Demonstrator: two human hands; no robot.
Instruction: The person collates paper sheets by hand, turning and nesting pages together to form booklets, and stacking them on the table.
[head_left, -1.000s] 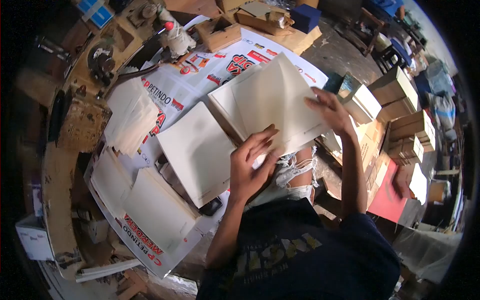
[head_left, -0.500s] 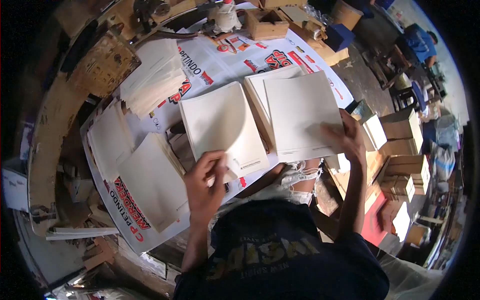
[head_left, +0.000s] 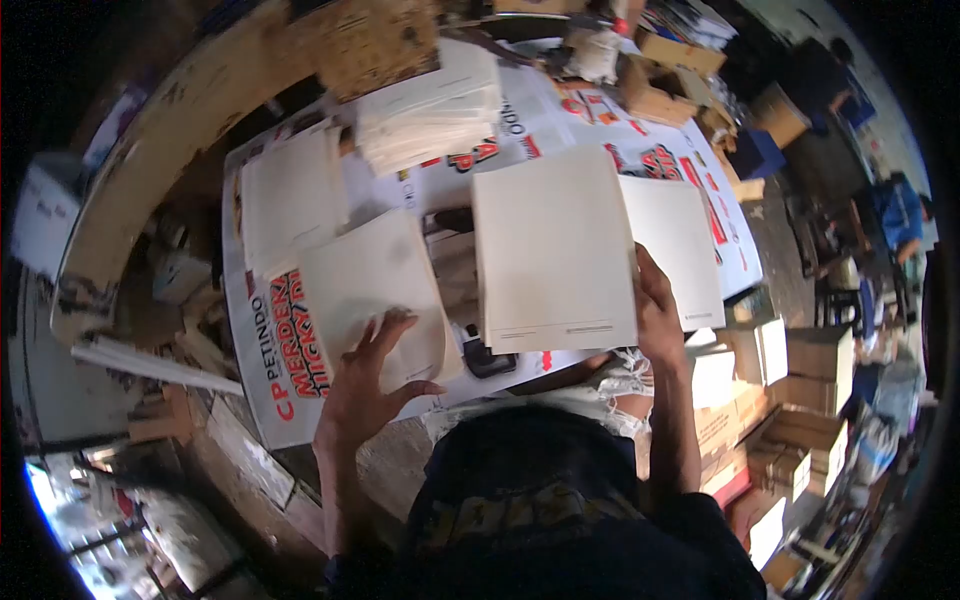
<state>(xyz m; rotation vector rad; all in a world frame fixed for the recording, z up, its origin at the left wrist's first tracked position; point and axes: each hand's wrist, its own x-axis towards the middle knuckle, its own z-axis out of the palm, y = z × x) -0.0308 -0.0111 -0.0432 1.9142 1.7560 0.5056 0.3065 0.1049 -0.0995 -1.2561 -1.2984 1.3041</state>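
Observation:
My left hand (head_left: 375, 385) has its fingers spread over the lower part of a paper stack (head_left: 370, 270) at the left front of the table. My right hand (head_left: 657, 310) grips the right edge of some cream sheets (head_left: 556, 250) with small print along the bottom. These sheets partly cover another paper stack (head_left: 675, 250) to their right. Between the left stack and the sheets lies a dark object (head_left: 490, 362). Farther left rests one more pile (head_left: 292, 200), and a thick fanned heap of paper (head_left: 430, 115) lies behind.
Printed sheeting (head_left: 268, 400) covers the table. At its back stand an open wooden box (head_left: 650, 92) and a wrapped item (head_left: 594, 55). Cardboard boxes (head_left: 815, 360) are piled at the right. A person in blue (head_left: 897, 215) is at the far right.
The view has turned. My left hand has gone from the middle stack to the left one. My right hand has brought sheets leftward, off the right stack.

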